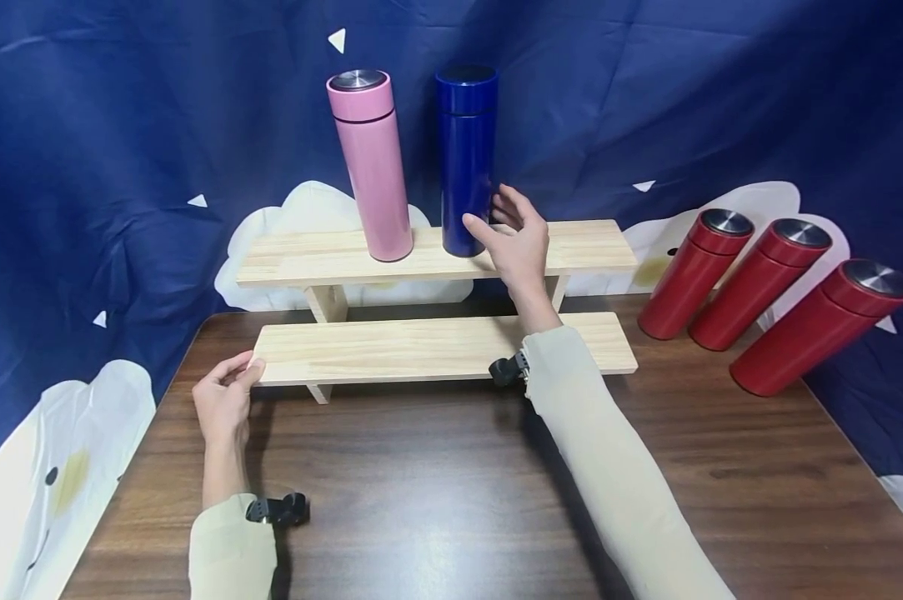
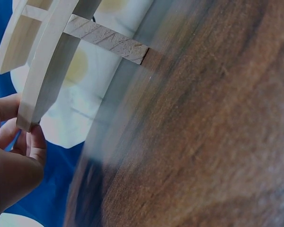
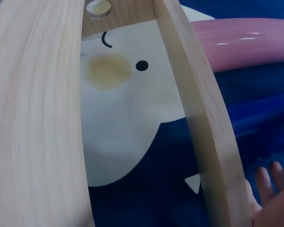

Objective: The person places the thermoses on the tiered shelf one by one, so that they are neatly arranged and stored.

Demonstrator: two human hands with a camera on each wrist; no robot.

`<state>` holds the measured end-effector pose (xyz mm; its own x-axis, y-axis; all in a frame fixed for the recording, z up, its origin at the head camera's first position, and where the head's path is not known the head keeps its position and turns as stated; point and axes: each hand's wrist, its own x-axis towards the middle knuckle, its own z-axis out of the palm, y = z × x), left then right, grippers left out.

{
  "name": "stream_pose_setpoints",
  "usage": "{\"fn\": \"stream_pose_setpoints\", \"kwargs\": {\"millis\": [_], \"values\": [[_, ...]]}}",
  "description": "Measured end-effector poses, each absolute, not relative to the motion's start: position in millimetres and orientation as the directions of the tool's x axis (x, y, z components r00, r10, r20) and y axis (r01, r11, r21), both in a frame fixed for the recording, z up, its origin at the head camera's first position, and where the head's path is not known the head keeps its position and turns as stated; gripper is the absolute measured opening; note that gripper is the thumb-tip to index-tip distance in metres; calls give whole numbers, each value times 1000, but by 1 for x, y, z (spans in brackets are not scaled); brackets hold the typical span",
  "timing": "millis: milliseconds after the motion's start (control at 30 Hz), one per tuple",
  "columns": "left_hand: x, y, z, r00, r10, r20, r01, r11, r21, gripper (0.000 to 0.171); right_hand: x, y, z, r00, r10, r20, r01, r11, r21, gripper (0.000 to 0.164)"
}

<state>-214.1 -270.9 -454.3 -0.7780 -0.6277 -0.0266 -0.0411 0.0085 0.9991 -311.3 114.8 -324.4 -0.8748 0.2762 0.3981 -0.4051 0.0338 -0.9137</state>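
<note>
Brown surface (image 1: 421, 483): left hand (image 1: 226, 404) at eight o'clock pinches lower shelf (image 1: 391, 350); relaxed right hand (image 1: 517, 246) mustn't nudge blue bottle (image 1: 466, 158), twelve o'clock.

Three red bottles (image 1: 755, 292) with shiny silver lids (image 1: 800, 232) are being held up by the dark brown wooden table (image 1: 436, 517) on the far right, all upright in a kinda slanted row. Far side, left of middle, a pink bottle (image 1: 372, 175) is being set off by the dark blue cloth (image 1: 196, 125) behind it. Little white triangles (image 1: 337, 40) are being shown on that cloth, and a big white cartoon shape (image 1: 113, 417) with a yellow patch (image 1: 72, 479) is being seen on the left, next to the table. Another white shape (image 1: 774, 200) is being partly blocked by the reds.
</note>
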Motion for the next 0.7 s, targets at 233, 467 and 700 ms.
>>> {"fn": "stream_pose_setpoints", "kwargs": {"millis": [233,467,700], "values": [[-213,-269,-453,-781,-622,-53,-53,-17,998,30,-304,126,-322,-871,280,404,-405,59,-913,67],[-214,-269,-452,-778,-627,-43,-37,-23,999,29,-297,142,-317,-853,296,430,-437,47,-898,63],[-213,-269,-452,-776,-629,-47,-36,-30,999,28,-288,161,-321,-837,332,434,-451,30,-892,59]]}}
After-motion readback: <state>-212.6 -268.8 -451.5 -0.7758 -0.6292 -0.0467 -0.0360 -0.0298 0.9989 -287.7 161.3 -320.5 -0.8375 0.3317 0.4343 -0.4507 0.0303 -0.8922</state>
